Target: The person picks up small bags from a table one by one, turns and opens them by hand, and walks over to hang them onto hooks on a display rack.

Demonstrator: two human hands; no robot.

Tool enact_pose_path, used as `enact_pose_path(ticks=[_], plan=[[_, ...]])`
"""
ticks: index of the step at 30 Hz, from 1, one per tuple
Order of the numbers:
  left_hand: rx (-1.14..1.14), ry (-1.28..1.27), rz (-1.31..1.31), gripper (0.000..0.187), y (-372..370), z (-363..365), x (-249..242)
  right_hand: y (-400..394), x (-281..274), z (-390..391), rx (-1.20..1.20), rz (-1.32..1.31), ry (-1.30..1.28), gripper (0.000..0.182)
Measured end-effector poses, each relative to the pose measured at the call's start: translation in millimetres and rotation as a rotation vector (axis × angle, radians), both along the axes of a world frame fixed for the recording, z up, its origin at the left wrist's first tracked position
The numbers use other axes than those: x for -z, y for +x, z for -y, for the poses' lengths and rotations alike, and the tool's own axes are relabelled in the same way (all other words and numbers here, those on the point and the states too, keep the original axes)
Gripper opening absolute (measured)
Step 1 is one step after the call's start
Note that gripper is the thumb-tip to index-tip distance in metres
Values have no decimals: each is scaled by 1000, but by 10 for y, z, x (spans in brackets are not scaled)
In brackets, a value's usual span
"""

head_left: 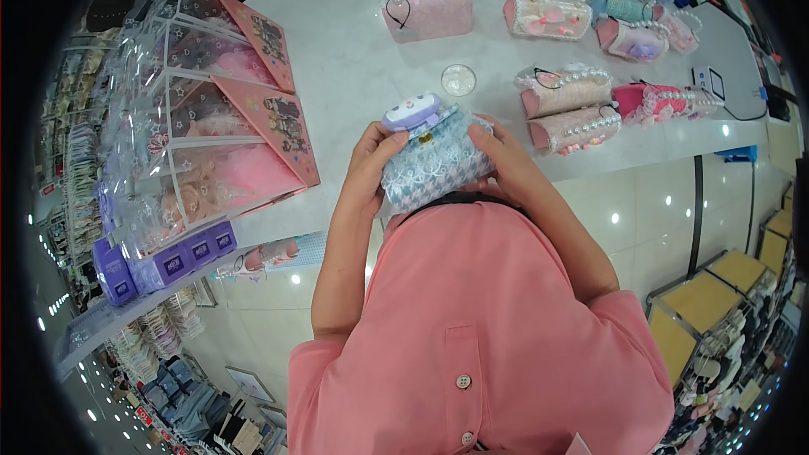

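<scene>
A small blue-and-white houndstooth bag point(434, 164) with lace trim is held between both hands at the counter's front edge. At its upper left sits a lavender oval piece point(411, 112) with a light face-like pattern. My left hand point(371, 160) grips the bag's left side, its thumb near the lavender piece. On the right side, my right hand point(506, 152) closes around the bag with the thumb on its top. A gold-coloured clasp point(425, 137) shows between the hands. The fingers under the bag are hidden.
A round clear dish point(458, 80) lies beyond the bag on the white counter point(354, 42). Pink bags point(430, 15) and several others with pearl handles stand behind and right. Clear display boxes point(227, 109) are at left, with purple boxes point(181, 259) in front.
</scene>
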State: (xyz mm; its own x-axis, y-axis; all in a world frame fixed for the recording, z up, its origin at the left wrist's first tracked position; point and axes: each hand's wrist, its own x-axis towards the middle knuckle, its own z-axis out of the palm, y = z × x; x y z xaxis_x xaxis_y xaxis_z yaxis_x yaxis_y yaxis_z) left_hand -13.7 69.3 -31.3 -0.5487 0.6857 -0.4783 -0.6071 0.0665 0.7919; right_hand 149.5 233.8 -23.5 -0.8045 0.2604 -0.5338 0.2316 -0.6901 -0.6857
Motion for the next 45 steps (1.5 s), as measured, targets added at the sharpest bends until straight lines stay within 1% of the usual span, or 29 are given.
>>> enact_pose_path(ticks=[3,6,8,12,15,21,23,26,32,35,38,41,44,45], plan=[[17,-11,1,36,7,17,-11,-26,-22,26,31,-17,12,67],[38,-31,-14,39,19,31,-38,-13,29,-14,-20,-9,11,66],[59,-39,-24,40,20,40,-46,-22,36,-5,-13,-5,25,65],[89,-51,-56,40,28,62,-39,-14,97,-20,-31,6,54,64],[87,-42,-43,38,34,78,-23,-11,135,-19,-44,-1,67,56],[58,-3,-4,37,59,146,78,-11,113,9,-4,-2,34,55],[55,8,3,37,59,173,99,0,104,-7,-29,3,44,54],[60,26,-29,37,67,197,102,2,110,6,-29,-2,48,52],[120,-27,-139,33,51,215,86,9,69,32,-15,-35,45,50],[106,-15,-200,36,93,209,41,12,-20,66,15,-36,49,50],[-15,-5,-286,40,213,191,-16,57,-23,45,21,-38,67,51],[-257,151,-413,46,363,141,-74,124,159,-49,45,-95,93,51],[-315,45,-410,53,362,247,-81,144,148,-69,126,-146,100,51],[-210,45,-348,57,336,305,-22,143,121,-66,158,-159,97,52]])
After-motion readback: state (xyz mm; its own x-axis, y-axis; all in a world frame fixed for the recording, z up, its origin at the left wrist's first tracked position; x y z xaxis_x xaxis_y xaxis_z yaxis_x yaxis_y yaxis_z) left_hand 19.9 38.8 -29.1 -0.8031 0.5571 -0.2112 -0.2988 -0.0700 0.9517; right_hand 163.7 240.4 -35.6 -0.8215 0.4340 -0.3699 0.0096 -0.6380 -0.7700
